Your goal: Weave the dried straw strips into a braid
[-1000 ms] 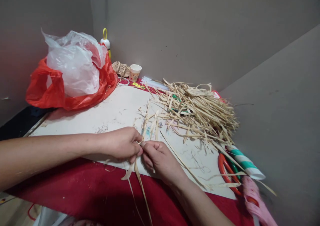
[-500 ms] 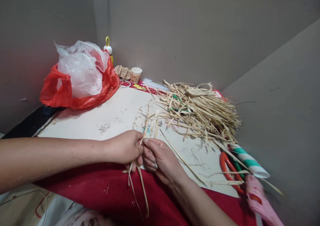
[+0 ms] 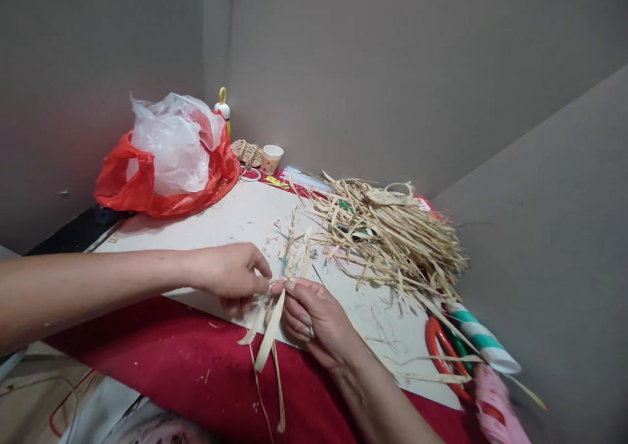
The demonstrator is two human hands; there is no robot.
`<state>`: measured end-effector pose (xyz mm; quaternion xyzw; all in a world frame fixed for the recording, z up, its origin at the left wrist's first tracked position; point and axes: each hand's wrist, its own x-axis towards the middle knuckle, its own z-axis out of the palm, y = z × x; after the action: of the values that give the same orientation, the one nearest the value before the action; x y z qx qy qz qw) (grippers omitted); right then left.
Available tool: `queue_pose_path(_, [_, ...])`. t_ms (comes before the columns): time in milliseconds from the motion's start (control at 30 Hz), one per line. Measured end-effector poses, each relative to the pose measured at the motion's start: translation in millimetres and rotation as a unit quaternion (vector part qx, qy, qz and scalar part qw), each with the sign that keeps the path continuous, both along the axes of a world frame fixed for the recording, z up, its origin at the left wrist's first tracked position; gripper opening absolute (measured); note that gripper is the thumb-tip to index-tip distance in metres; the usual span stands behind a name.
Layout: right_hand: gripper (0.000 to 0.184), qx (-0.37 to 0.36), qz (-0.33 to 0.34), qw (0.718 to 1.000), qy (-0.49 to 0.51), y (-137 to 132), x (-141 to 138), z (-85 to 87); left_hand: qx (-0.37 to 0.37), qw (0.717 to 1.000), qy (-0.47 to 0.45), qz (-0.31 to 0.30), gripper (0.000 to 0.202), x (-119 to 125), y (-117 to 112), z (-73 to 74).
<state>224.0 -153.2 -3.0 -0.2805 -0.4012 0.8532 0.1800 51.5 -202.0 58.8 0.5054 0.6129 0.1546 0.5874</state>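
My right hand [image 3: 316, 316] pinches several flat straw strips [image 3: 271, 329] between thumb and forefinger. Their loose ends hang over the front edge of the white board, one of them wider and paler than the others. Just left of it, my left hand [image 3: 235, 275] has thumb and forefinger closing around a thin straw strand that runs across to the right fingertips. Its other fingers curl underneath and are partly hidden. Beyond the hands, a narrow twisted straw length [image 3: 290, 238] lies on the board, leading away from the pinch.
A large bundle of dry straw [image 3: 407, 235] lies at the right. Red-handled scissors [image 3: 436, 346], a green-and-white striped roll [image 3: 483, 336] and a pink wrapped object [image 3: 495, 405] sit nearer. A red plastic bag [image 3: 125, 186], woven straw piece [image 3: 246, 152] and paper cup [image 3: 271, 161] stand behind, left.
My left hand has drawn slightly left, away from the right fingertips, and its thumb and forefinger have parted somewhat. A wide pale strip now hangs below the right-hand pinch. The view has shifted slightly.
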Motion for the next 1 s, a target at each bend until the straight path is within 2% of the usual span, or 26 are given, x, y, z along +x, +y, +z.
queue_pose_path(33, [0.018, -0.003, 0.001, 1.0, 0.0, 0.6, 0.4, 0.1, 0.064, 0.996, 0.036, 0.044, 0.027, -6.1, 4.3, -1.0])
queue_pose_path(100, [0.019, -0.007, 0.005, 1.0, -0.002, 1.4, 0.4, -0.2, 0.164, 0.979, 0.036, 0.114, 0.025, -13.0, 12.6, -7.2])
queue_pose_path(167, [0.019, -0.008, 0.012, 1.0, -0.001, 1.9, 0.0, -1.2, 0.164, 0.977, -0.029, 0.135, 0.02, -11.1, 18.1, -16.5])
queue_pose_path(267, [0.021, -0.002, 0.024, 1.0, 0.004, 3.2, -0.4, -2.8, 0.097, 0.983, -0.141, 0.071, 0.016, 3.3, 18.7, -29.7])
queue_pose_path(333, [0.021, 0.002, 0.034, 0.999, 0.002, 4.6, 0.0, -3.0, 0.057, 0.978, -0.19, 0.063, 0.019, 12.6, 16.0, -35.7])
queue_pose_path(400, [0.022, 0.003, 0.045, 0.999, -0.006, 6.3, 1.0, -2.4, 0.065, 0.983, -0.162, 0.056, 0.02, 17.1, 13.7, -38.9])
queue_pose_path(533, [0.023, 0.004, 0.07, 0.997, -0.023, 10.5, 4.0, -1.2, 0.152, 0.987, -0.05, 0.004, 0.024, 14.4, 14.1, -38.3])
queue_pose_path(667, [0.024, 0.012, 0.099, 0.995, -0.027, 14.6, 7.6, -2.5, 0.175, 0.984, -0.002, -0.038, 0.028, 10.2, 17.1, -35.5])
queue_pose_path(800, [0.027, 0.032, 0.119, 0.992, -0.036, 17.5, 10.1, -3.1, 0.156, 0.986, -0.04, -0.032, 0.031, 9.2, 20.5, -37.6])
queue_pose_path(1000, [0.03, 0.087, 0.129, 0.985, -0.068, 18.7, 13.2, -3.2, 0.087, 0.979, -0.175, -0.049, 0.028, 10.2, 23.6, -40.0])
